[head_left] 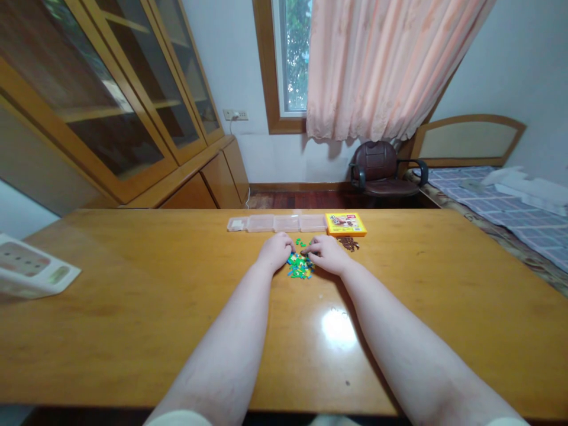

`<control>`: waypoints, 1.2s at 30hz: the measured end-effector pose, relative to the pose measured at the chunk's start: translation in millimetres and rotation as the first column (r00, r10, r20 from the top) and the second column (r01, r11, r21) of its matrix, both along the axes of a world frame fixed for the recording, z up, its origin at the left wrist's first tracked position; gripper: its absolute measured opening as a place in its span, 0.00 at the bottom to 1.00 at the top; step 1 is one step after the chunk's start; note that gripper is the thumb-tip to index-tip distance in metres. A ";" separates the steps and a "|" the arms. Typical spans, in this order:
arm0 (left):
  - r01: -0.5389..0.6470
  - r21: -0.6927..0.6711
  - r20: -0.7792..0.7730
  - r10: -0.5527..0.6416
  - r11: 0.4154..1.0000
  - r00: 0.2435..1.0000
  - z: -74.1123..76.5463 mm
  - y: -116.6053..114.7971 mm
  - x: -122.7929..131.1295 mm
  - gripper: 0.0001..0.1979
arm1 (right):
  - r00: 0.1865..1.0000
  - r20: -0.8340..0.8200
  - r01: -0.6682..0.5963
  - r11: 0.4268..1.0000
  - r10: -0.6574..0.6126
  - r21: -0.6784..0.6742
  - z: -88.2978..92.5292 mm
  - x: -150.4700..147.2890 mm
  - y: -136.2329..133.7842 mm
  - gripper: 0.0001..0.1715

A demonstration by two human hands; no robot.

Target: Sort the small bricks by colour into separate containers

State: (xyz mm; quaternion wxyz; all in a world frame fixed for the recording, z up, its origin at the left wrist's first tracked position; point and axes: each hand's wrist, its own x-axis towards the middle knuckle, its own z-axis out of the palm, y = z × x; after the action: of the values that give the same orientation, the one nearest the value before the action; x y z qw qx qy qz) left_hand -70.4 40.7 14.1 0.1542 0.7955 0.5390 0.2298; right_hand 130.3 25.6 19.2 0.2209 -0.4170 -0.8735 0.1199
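Observation:
A loose pile of small building bricks (300, 269), mostly green with blue, yellow and white ones, lies on the table between my two hands. My left hand (277, 249) rests at the pile's left edge with its fingers curled in; whatever they hold, if anything, is hidden. From the right, my right hand (327, 253) reaches to the pile, its fingers bent but apart, the tips among the pieces. Several green bricks (300, 243) lie separately just beyond the pile. Past my right hand is a small heap of brown bricks (349, 244).
A row of clear plastic trays (286, 223) stands beyond my hands, with a yellow box (346, 225) at its right end. A white object with cut-outs (38, 266) sits at the left of the wooden table (155, 307). An office chair (377, 168) is behind the table.

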 end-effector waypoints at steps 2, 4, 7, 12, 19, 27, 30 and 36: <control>0.041 0.015 0.024 -0.041 0.999 0.999 -0.3 -0.4 0.2 0.15 | 1.000 -0.005 0.006 1.000 -0.006 0.012 0.1 0.2 -0.2 0.14; 0.067 0.017 0.041 -0.067 0.998 0.997 -0.6 -1.0 0.6 0.15 | 1.000 -0.014 -0.006 1.000 0.007 0.016 -0.6 0.3 -0.4 0.15; 0.072 -0.002 0.040 -0.072 0.997 0.997 -1.3 -1.5 1.1 0.15 | 1.000 -0.020 -0.023 1.000 0.023 0.016 -2.3 0.1 -0.3 0.16; 0.087 -0.021 0.036 -0.086 0.996 0.996 -1.7 -1.6 0.9 0.16 | 0.998 -0.060 0.002 1.000 -0.001 0.027 -2.7 1.0 1.9 0.14; 0.166 -0.038 0.073 -0.163 0.985 0.984 -0.8 -4.3 1.4 0.17 | 0.990 -0.142 0.011 1.000 -0.010 0.006 -4.4 4.7 6.2 0.15; 0.047 -0.035 0.042 -0.045 0.998 0.998 -0.8 -1.2 0.9 0.16 | 0.988 -0.153 0.004 1.000 -0.008 -0.030 -3.6 4.7 5.5 0.17; 0.043 -0.015 0.045 -0.043 0.999 0.998 -0.5 -1.2 0.8 0.16 | 0.989 -0.147 0.005 0.999 -0.010 -0.035 -4.0 4.9 5.6 0.17; 0.019 -0.028 0.013 -0.018 0.999 1.000 -3.8 -0.4 0.0 0.15 | 0.992 -0.107 0.063 0.998 -0.064 -0.015 -3.3 4.5 5.8 0.18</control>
State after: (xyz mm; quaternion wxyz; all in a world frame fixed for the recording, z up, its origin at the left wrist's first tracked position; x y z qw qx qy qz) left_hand -70.4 40.3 10.3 0.1709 0.7967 0.5338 0.2260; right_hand 134.8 31.4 15.9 0.2690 -0.4388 -0.8459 0.1400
